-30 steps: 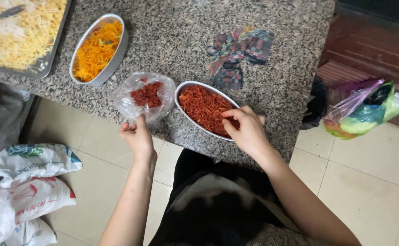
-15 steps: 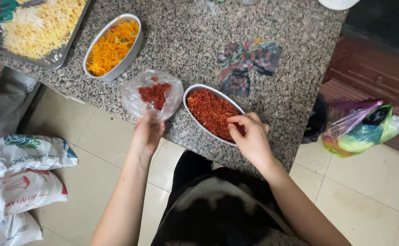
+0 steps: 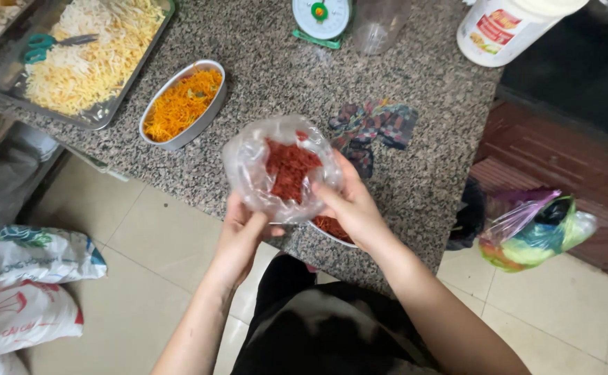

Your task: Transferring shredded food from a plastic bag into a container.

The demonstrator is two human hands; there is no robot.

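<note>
A clear plastic bag (image 3: pixel 280 170) with red shredded food inside is held up over the counter edge by both hands. My left hand (image 3: pixel 241 232) grips its lower left side. My right hand (image 3: pixel 349 205) grips its right side. Beneath my right hand, an oval metal dish of the same red shreds (image 3: pixel 332 228) is mostly hidden.
On the granite counter (image 3: pixel 276 76) are an oval dish of orange shreds (image 3: pixel 182 104), a metal tray of pale shreds (image 3: pixel 81 62) with green-handled scissors (image 3: pixel 47 45), a patterned cloth (image 3: pixel 373 128), a small scale (image 3: pixel 321 17), a clear cup (image 3: pixel 380 24) and a white tub (image 3: pixel 509 28). Sacks (image 3: pixel 19 292) lie on the floor at left, a bag of greens (image 3: pixel 537 232) at right.
The bag has been lifted off the counter and now sits between both hands. My right hand left the red dish and took the bag's right side. The view shifted up the counter.
</note>
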